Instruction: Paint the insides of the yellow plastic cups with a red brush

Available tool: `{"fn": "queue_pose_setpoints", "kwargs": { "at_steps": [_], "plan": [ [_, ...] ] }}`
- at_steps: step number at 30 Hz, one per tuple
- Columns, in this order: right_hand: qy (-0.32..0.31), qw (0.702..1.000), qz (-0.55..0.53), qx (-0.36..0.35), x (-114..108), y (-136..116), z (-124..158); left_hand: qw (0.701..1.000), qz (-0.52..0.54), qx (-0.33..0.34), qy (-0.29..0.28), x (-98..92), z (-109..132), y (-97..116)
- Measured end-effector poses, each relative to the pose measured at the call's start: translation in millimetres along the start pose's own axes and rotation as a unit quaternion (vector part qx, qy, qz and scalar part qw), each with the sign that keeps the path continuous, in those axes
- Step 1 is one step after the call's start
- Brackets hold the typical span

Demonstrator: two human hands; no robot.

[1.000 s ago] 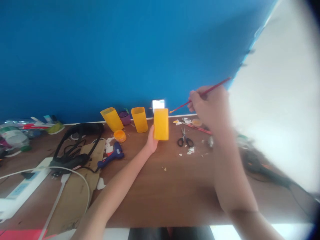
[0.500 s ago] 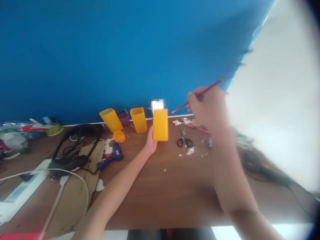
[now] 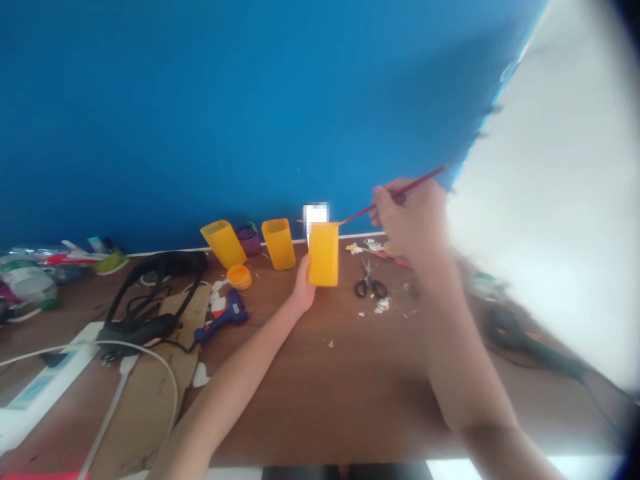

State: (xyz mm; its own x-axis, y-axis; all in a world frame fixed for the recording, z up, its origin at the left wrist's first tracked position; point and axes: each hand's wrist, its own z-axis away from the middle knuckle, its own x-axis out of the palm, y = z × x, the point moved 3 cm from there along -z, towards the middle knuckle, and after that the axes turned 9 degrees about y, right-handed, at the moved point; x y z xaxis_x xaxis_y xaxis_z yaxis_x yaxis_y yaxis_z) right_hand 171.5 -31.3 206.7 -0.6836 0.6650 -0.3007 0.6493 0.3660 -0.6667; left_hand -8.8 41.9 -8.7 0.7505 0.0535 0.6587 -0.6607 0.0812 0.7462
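My left hand (image 3: 303,291) is closed round the left side of a yellow rectangular container (image 3: 324,256), held up above the table; most of the fingers are hidden behind it. A thin red paintbrush (image 3: 419,181) is pinched in my right hand (image 3: 407,210). Its tip meets the container's top right corner, or sits very close to it. Two more yellow containers, one upright (image 3: 280,247) and one leaning (image 3: 225,245), stand to the left near the wall. In front of them is an open pot of yellow-orange paint (image 3: 239,277).
Black-handled scissors (image 3: 369,283) lie among white scraps. At left are a blue glue gun (image 3: 225,316), cardboard (image 3: 150,393), a black strapped device (image 3: 143,320) and a white power strip (image 3: 50,380). A purple pot (image 3: 249,241) stands by the blue wall (image 3: 280,100). A dark cabled tool (image 3: 530,347) lies right.
The paintbrush tip has come left and slightly down, from beside the container to its top right corner. My left hand keeps the container in nearly the same place.
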Motion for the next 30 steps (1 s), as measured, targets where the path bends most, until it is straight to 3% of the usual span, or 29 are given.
{"fn": "queue_pose_setpoints", "kwargs": {
  "at_steps": [3, 7, 9, 14, 17, 24, 30],
  "plan": [
    [0.023, 0.999, 0.014, 0.028, -11.6, -1.8, -1.1, 1.0, 0.003, -0.005, 0.008, -1.2, 0.3, 0.1],
    [-0.006, 0.998, -0.063, 0.032, -9.9, -12.0, 3.1, 1.0, -0.001, -0.005, 0.011, -1.6, 0.4, 0.5],
    [-0.054, 0.994, -0.092, 0.028, -5.8, -17.2, 6.4, 1.0, 0.003, -0.005, 0.014, -1.1, -0.1, 0.7],
    [-0.25, 0.959, -0.124, 0.038, -4.4, -24.9, 14.5, 1.0, 0.014, -0.014, 0.012, 0.5, -1.2, 2.1],
    [-0.317, 0.943, -0.097, 0.038, -10.3, -25.2, 16.0, 1.0, 0.005, -0.011, 0.001, 0.6, -1.0, 3.2],
    [-0.371, 0.927, -0.051, 0.022, -18.7, -25.7, 14.1, 1.0, 0.004, -0.008, 0.001, -1.1, -1.6, 1.5],
    [-0.378, 0.926, -0.018, 0.02, -22.6, -26.0, 15.0, 1.0, 0.011, -0.02, 0.001, -1.8, -3.7, 0.4]
  ]
}}
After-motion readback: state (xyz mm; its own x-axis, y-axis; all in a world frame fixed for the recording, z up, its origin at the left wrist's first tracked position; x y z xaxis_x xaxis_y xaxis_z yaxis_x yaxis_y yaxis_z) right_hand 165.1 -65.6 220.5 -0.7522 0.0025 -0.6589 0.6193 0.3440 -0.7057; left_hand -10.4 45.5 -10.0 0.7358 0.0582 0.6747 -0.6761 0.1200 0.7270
